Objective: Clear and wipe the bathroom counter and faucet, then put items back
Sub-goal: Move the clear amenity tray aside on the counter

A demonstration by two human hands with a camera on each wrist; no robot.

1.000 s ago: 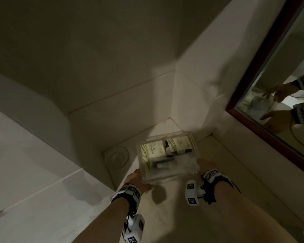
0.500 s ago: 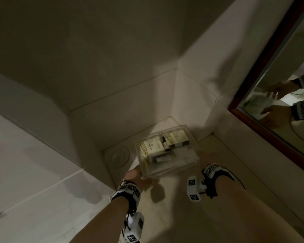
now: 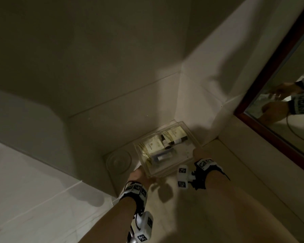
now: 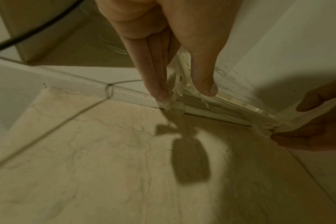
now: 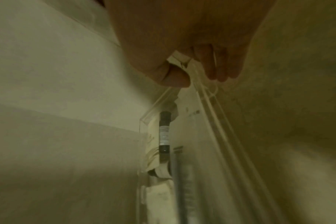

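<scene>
A clear acrylic box of small toiletry packets and tubes sits low in the far corner of the beige stone counter. My left hand pinches its near left corner, thumb on top and fingers below. My right hand pinches the box's right edge, thumb above and fingers under. In the left wrist view the box's underside lies just above or on the counter; I cannot tell which. A dark tube shows through the clear wall.
A round clear glass dish sits on the counter just left of the box. Walls close the corner behind and to the right. A dark-framed mirror hangs at right and reflects both hands. A white basin surface lies at left.
Both hands have carried the box away from me and lower, into the corner against the walls. The grip on both sides has stayed the same.
</scene>
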